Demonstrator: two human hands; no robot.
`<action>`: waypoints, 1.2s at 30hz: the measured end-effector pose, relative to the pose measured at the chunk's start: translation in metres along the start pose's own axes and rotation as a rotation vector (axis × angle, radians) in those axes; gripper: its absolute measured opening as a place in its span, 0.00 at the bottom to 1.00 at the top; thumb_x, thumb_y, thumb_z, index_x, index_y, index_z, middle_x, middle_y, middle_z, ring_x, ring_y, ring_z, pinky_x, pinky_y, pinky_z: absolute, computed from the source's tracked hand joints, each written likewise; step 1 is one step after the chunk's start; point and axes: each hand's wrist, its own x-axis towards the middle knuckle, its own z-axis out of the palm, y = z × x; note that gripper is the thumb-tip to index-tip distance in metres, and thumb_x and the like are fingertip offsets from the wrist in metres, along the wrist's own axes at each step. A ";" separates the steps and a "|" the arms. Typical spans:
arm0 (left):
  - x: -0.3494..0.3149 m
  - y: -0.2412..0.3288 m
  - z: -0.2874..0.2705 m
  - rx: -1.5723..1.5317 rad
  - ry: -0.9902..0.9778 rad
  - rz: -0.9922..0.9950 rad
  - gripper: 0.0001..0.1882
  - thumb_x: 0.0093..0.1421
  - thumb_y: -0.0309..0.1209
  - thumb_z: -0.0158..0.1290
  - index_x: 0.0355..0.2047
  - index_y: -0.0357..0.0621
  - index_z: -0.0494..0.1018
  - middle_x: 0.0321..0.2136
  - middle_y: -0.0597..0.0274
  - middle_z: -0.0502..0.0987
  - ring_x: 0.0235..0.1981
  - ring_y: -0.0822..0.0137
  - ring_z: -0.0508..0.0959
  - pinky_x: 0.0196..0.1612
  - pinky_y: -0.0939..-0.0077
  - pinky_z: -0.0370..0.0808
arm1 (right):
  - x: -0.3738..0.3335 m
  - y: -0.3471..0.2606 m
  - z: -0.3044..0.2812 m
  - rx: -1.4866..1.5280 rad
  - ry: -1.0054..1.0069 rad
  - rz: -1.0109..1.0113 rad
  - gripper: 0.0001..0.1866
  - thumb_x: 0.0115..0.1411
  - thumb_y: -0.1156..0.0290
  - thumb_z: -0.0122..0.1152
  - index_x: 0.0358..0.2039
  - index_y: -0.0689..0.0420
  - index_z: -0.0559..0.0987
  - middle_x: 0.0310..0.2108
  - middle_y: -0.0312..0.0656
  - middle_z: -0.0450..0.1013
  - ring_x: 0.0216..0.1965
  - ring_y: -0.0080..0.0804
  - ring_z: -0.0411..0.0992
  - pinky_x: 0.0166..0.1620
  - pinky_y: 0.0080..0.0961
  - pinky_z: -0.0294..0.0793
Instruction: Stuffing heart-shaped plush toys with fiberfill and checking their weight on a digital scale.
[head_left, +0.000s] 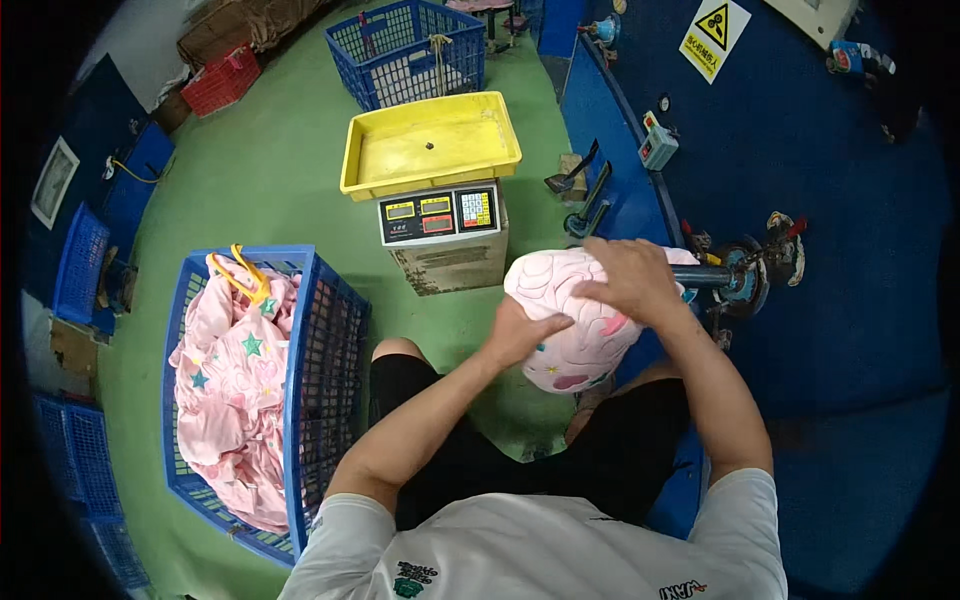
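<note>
A pink plush toy [572, 330], rounded and full, with stitched lines and small coloured shapes, hangs in front of me at the blue machine. Its right end meets a metal pipe [703, 276] that sticks out of the machine's wall; how far the pipe reaches inside is hidden. My left hand [520, 332] grips the plush's left side, with the thumb lying across its front. Over its upper right my right hand [637, 282] is curled, close to the pipe, with the thumb pointing left.
To my left stands a blue basket [302, 400] heaped with limp pink plush skins [235, 370]. A yellow tray [430, 150] tops a digital scale [440, 215] ahead. Behind it is another blue basket [400, 60]. Pedals [588, 205] and a control box [657, 147] sit by the machine wall [840, 300].
</note>
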 end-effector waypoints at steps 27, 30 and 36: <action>0.020 0.068 -0.071 0.423 -0.064 0.129 0.44 0.43 0.34 0.75 0.59 0.38 0.67 0.50 0.49 0.78 0.50 0.55 0.79 0.56 0.66 0.73 | -0.002 0.003 0.033 0.207 0.354 -0.013 0.15 0.64 0.57 0.62 0.33 0.55 0.74 0.23 0.42 0.76 0.22 0.42 0.74 0.30 0.37 0.70; 0.020 0.065 -0.077 0.395 -0.042 0.152 0.45 0.42 0.33 0.75 0.60 0.39 0.67 0.51 0.49 0.77 0.50 0.56 0.78 0.57 0.66 0.73 | -0.001 0.001 0.030 0.226 0.348 -0.058 0.15 0.64 0.56 0.62 0.33 0.55 0.73 0.25 0.42 0.76 0.23 0.41 0.75 0.31 0.37 0.70; 0.033 0.096 -0.093 0.372 -0.123 0.117 0.46 0.41 0.31 0.75 0.61 0.38 0.66 0.54 0.48 0.75 0.53 0.56 0.76 0.58 0.66 0.72 | 0.004 -0.006 0.016 0.178 0.234 -0.102 0.15 0.65 0.56 0.60 0.32 0.56 0.73 0.29 0.43 0.77 0.27 0.41 0.75 0.32 0.36 0.70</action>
